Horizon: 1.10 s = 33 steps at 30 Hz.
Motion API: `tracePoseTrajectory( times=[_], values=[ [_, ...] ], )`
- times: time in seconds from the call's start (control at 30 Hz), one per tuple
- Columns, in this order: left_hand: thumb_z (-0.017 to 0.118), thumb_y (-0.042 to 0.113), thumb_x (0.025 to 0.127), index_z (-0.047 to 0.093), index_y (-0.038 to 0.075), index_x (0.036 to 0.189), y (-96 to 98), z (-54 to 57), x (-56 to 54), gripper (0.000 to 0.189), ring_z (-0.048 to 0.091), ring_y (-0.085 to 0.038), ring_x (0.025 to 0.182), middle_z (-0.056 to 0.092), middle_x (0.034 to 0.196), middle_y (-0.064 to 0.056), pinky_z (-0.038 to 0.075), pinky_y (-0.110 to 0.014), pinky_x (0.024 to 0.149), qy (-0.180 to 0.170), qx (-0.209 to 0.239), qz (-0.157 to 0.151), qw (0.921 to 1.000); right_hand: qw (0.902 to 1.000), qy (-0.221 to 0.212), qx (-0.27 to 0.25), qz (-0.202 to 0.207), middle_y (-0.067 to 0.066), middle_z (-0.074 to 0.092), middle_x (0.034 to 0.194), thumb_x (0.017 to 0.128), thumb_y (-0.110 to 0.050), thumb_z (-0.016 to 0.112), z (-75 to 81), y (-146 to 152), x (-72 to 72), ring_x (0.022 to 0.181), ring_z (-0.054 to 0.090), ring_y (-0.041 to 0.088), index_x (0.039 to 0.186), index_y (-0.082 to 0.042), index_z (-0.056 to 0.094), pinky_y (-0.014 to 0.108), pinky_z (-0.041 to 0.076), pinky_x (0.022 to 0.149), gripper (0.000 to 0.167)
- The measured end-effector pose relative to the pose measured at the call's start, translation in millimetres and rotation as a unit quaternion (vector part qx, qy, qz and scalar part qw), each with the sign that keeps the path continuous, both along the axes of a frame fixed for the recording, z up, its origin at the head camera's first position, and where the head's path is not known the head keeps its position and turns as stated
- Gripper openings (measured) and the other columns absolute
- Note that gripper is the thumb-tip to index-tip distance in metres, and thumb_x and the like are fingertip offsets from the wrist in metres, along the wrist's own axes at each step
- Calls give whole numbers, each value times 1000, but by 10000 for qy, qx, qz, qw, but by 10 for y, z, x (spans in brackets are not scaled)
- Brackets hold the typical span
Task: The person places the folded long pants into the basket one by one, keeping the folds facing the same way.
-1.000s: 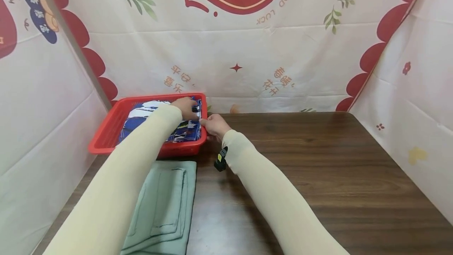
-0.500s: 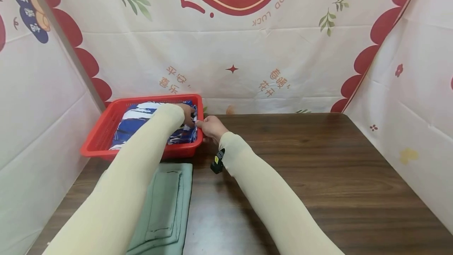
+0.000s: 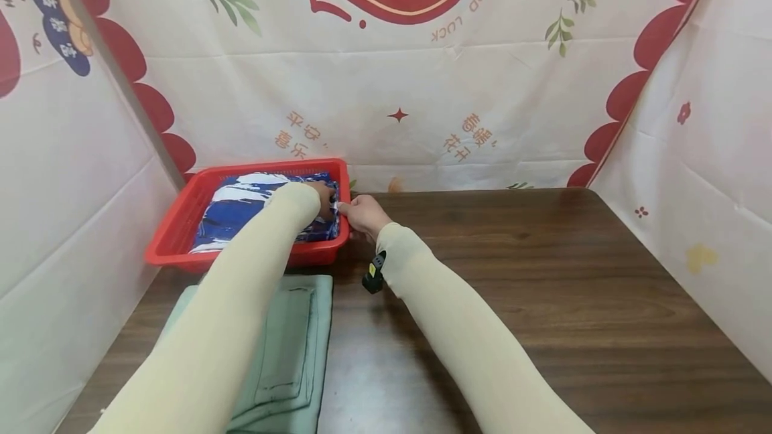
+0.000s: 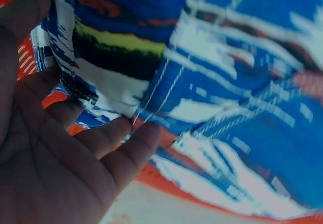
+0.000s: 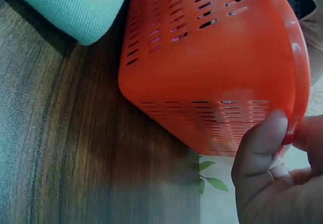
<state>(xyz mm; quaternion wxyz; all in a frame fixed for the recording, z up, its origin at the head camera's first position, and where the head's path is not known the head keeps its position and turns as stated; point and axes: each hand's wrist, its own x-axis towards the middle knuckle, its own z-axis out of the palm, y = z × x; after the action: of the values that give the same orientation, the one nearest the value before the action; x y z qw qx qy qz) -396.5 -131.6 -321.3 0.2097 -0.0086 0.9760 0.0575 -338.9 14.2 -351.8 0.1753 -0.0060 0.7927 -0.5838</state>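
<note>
A red plastic basket (image 3: 171, 240) with slotted sides stands at the back left. Inside lies a folded garment (image 3: 229, 216) printed in blue and white, with stitched seams. My left hand (image 3: 326, 198) reaches in at the basket's right end. In the left wrist view its thumb and bent fingers (image 4: 118, 153) grip the garment's edge, where a yellow and black stripe shows. With my right hand (image 3: 366, 214) I hold the basket's right rim from outside. The right wrist view shows its thumb (image 5: 262, 138) pressing the outer wall and other fingers over the rim.
A folded light green cloth (image 3: 283, 347) lies in front of the basket, partly hidden by the left sleeve. The brown wooden table (image 3: 543, 286) extends to the right. Printed white curtains (image 3: 512, 106) enclose the back and sides.
My left hand has moved slightly down and right within the basket, uncovering more of the garment. The right hand keeps its hold on the rim. The head view has shifted slightly.
</note>
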Motion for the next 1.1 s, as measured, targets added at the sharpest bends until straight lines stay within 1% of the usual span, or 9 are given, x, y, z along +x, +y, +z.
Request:
tracePoseTrajectory(
  times=[0.2, 0.3, 0.4, 0.53, 0.6, 0.7, 0.83, 1.03, 1.1],
  values=[
    [71, 39, 90, 37, 17, 155, -130, -2, -11, 76, 29, -36, 144, 31, 159, -13, 26, -61, 112, 473, 99, -1045, 9933, 9999, -6, -42, -144, 8, 68, 80, 103, -33, 54, -6, 56, -4, 53, 56, 12, 100, -4, 61, 36, 57, 66, 30],
    [70, 39, 90, 41, 8, 150, -343, 7, -31, 74, 35, -38, 140, 41, 151, -19, 29, -58, 112, 934, 197, -1016, 9902, 9998, -3, -77, -187, 10, 69, 82, 103, -33, 55, -6, 60, -8, 50, 56, 11, 101, -4, 59, 25, 52, 52, 29],
    [70, 39, 89, 43, 2, 147, -675, 20, -42, 74, 43, -41, 132, 49, 142, -23, 34, -59, 108, 1191, 394, -498, 9908, 9998, 9, -96, -160, 12, 70, 83, 103, -32, 56, -4, 44, -3, 49, 56, 11, 103, -3, 59, 23, 50, 49, 30],
    [71, 47, 87, 39, 4, 149, -1077, 82, 22, 82, 50, -44, 123, 50, 138, -24, 41, -63, 100, 842, 1014, 875, 9874, 9996, 4, 24, -274, 11, 70, 82, 102, -32, 56, -18, 22, -2, 51, 57, 12, 102, -4, 59, 24, 51, 50, 29],
    [70, 53, 85, 35, 4, 151, -1206, 124, 57, 89, 50, -47, 120, 48, 138, -26, 43, -65, 97, 582, 1256, 1325, 9815, 9995, -10, 62, -325, 11, 70, 82, 102, -33, 57, -29, 14, -8, 51, 57, 13, 101, -4, 59, 24, 51, 50, 28],
    [70, 57, 83, 31, 2, 153, -1312, 149, 64, 97, 48, -49, 122, 44, 141, -27, 41, -66, 97, 247, 1353, 1363, 9811, 9993, -23, 112, -365, 11, 70, 82, 102, -34, 58, -40, 5, -31, 51, 57, 14, 100, -5, 59, 24, 50, 49, 29],
    [71, 60, 81, 31, -1, 152, -1348, 103, 2, 102, 46, -48, 124, 44, 141, -29, 41, -63, 100, -50, 1220, 1110, 9863, 9993, 19, 134, -343, 10, 70, 83, 101, -34, 58, -35, -3, -59, 53, 58, 15, 102, -6, 59, 24, 50, 50, 29],
    [80, 68, 64, 22, 12, 158, -1436, -12, -132, 123, 45, -51, 123, 39, 145, -27, 49, -66, 85, -636, 1487, 1854, 9693, 9992, 19, 175, -371, 10, 70, 85, 101, -35, 58, -29, -20, -63, 56, 58, 17, 104, -7, 59, 25, 50, 51, 28],
    [81, 69, 62, 20, 14, 158, -1541, -128, -277, 127, 45, -52, 123, 38, 146, -28, 49, -66, 84, -780, 1384, 1830, 9702, 9993, 3, 160, -325, 10, 70, 85, 101, -35, 57, -34, -28, -57, 57, 59, 16, 104, -7, 59, 25, 51, 52, 28]
  ],
)
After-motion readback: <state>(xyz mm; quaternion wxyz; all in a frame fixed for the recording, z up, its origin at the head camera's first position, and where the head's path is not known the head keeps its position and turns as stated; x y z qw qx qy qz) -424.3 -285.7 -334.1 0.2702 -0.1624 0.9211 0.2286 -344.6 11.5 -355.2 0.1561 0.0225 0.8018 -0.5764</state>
